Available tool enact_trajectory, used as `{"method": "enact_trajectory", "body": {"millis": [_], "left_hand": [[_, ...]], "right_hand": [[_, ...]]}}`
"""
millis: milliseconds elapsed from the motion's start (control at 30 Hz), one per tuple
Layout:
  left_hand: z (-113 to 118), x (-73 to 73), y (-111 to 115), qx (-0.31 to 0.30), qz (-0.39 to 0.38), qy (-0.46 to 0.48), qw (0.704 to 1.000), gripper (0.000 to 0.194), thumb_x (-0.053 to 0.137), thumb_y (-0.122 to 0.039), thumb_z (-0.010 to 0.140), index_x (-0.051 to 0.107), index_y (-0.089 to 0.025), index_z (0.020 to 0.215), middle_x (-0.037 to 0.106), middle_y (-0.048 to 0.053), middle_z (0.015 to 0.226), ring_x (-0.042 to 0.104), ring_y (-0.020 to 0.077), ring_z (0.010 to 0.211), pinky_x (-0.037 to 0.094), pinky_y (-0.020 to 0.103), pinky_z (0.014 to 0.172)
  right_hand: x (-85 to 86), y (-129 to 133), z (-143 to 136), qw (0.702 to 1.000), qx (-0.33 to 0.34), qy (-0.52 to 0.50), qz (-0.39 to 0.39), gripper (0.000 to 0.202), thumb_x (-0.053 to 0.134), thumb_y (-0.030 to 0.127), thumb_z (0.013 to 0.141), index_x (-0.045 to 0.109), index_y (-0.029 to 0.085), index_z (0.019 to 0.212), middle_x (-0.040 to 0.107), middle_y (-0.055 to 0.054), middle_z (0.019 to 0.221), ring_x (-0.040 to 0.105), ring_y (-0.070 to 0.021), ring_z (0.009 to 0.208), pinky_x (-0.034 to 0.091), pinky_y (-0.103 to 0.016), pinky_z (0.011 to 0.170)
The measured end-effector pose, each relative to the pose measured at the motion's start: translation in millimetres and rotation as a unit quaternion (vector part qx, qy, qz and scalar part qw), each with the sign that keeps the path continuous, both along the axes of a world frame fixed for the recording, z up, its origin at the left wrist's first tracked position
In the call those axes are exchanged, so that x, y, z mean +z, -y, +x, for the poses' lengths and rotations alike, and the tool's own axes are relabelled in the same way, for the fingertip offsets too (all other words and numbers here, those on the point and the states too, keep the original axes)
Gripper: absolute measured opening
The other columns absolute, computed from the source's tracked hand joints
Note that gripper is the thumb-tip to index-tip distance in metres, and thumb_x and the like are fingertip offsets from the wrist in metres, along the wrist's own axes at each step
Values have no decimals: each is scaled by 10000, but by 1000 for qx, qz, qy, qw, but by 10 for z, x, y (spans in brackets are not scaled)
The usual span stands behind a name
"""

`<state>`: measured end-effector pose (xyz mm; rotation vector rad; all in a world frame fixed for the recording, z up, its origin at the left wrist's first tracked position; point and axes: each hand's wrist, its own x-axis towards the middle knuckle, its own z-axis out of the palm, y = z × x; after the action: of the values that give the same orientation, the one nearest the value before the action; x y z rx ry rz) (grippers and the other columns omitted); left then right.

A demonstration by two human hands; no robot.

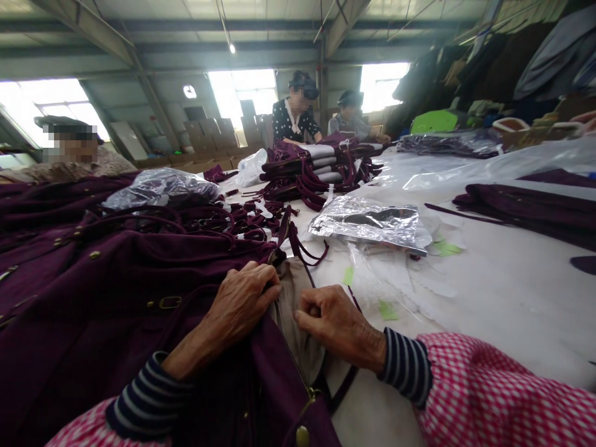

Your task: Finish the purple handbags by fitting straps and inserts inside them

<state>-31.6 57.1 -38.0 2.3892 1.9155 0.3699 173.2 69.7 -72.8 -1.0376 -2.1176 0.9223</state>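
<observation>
A purple handbag [284,372] lies in front of me, its zipped opening parted so that the beige lining [291,288] shows. My left hand [244,298] is closed over the zipper edge on the left side of the opening, fingers curled down. On the other side, my right hand [333,316] is closed in a fist against the lining, with the thumb pressed to the bent fingers. Whatever bit of fabric sits inside that fist is mostly hidden. A brass zipper pull [311,392] hangs at the near end of the opening.
More purple bags [93,267] are heaped on the left. Purple straps [242,217] and a silvery plastic packet [370,223] lie ahead on the white table [503,292]. Stacked bags [321,164] stand farther back. Co-workers [297,115] are across the table and at left.
</observation>
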Motion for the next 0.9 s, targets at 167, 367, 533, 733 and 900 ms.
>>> {"method": "enact_trajectory", "body": {"millis": [167, 367, 533, 733, 900], "left_hand": [[-11, 58, 23, -42, -31, -58, 997, 126, 484, -251, 999, 607, -264, 977, 625, -5, 976, 522, 226, 986, 313, 370, 781], [9, 60, 70, -62, -36, -153, 986, 238, 422, -200, 998, 637, -298, 1025, 604, 12, 1110, 477, 260, 1035, 290, 423, 797], [6, 94, 23, -70, -36, -156, 985, 184, 457, -200, 961, 627, -251, 1010, 579, 49, 1160, 463, 263, 1062, 340, 426, 878], [93, 269, -66, -40, -90, -147, 984, 136, 505, -202, 929, 633, -245, 940, 622, 26, 1103, 515, 255, 1113, 353, 443, 962], [180, 267, 20, -44, -49, -96, 993, 125, 453, -230, 969, 578, -231, 971, 625, 24, 1054, 524, 235, 1045, 352, 422, 935]], "right_hand": [[-17, -50, -51, 998, 20, 46, 47, 221, 635, 174, 810, 520, 164, 622, 439, 53, 556, 411, -85, 553, 213, -253, 559], [-39, -80, -90, 984, 5, 132, 120, 165, 625, 226, 859, 599, 173, 705, 539, 14, 620, 434, -116, 591, 187, -289, 585], [-97, -95, -101, 978, -1, 155, 142, 123, 610, 250, 883, 639, 177, 788, 634, -16, 684, 528, -145, 639, 187, -311, 600], [-107, -134, -106, 989, 18, 101, 110, 151, 584, 213, 842, 581, 180, 695, 621, -12, 648, 551, -152, 626, 212, -302, 591], [-68, -193, -68, 998, 40, -43, 37, 47, 544, 149, 743, 549, 189, 719, 626, -1, 711, 574, -165, 700, 333, -265, 635]]}}
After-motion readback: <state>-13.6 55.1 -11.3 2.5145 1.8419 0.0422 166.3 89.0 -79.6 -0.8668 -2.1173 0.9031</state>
